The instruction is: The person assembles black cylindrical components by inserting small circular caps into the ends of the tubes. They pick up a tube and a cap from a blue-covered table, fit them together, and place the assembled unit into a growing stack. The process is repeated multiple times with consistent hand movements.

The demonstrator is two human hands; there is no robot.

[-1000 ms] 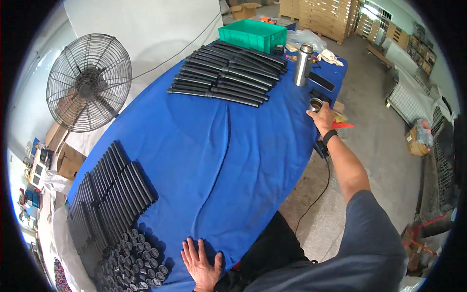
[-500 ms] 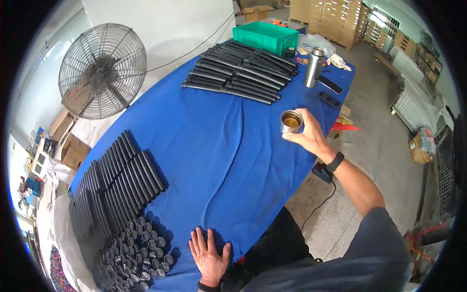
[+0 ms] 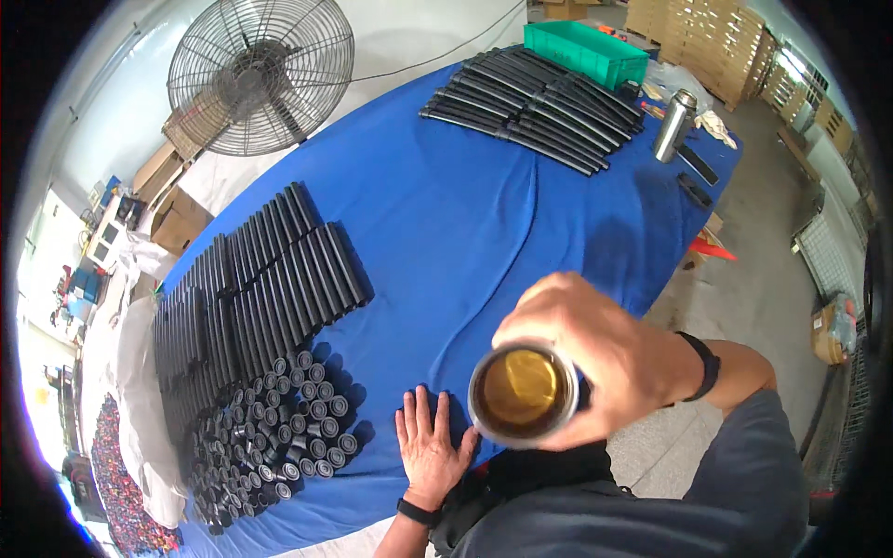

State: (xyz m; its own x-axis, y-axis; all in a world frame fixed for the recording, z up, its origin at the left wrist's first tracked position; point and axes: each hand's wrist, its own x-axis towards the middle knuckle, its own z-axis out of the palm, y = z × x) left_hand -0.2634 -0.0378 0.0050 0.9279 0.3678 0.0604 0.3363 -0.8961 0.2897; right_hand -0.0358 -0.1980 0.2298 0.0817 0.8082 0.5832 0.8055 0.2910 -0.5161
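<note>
- The right hand [image 3: 595, 358] is wrapped around a metal cup [image 3: 524, 393] with amber liquid inside, raised high off the table and close under the camera, its mouth facing up at the lens.
- The left hand [image 3: 430, 446] lies flat and empty, fingers spread, on the blue tablecloth [image 3: 446, 232] at the near edge, just beside the person's body.
- Open room: the middle of the cloth, from the left hand up toward the far rows, is bare blue; this is the widest free stretch.
- To the left, rows of black tubes [image 3: 270, 279] lie side by side, and a cluster of short black caps [image 3: 279, 418] stands on end near the left hand, apart from it.
- At the far end, long black rods [image 3: 535, 107] lie in a bundle, with a green crate [image 3: 584, 51] behind them at the table's far edge.
- A steel flask [image 3: 673, 126] stands upright near the right edge, with flat dark objects [image 3: 698, 177] beside it; the cloth drops off just past them.
- A standing fan [image 3: 260, 74] sits beyond the far left edge.
- Compared with half a second ago, the cup has come from out over the right part of the table to close under the camera; a second ago the hand was at the right edge near the flask. The left hand has stayed flat in place.
</note>
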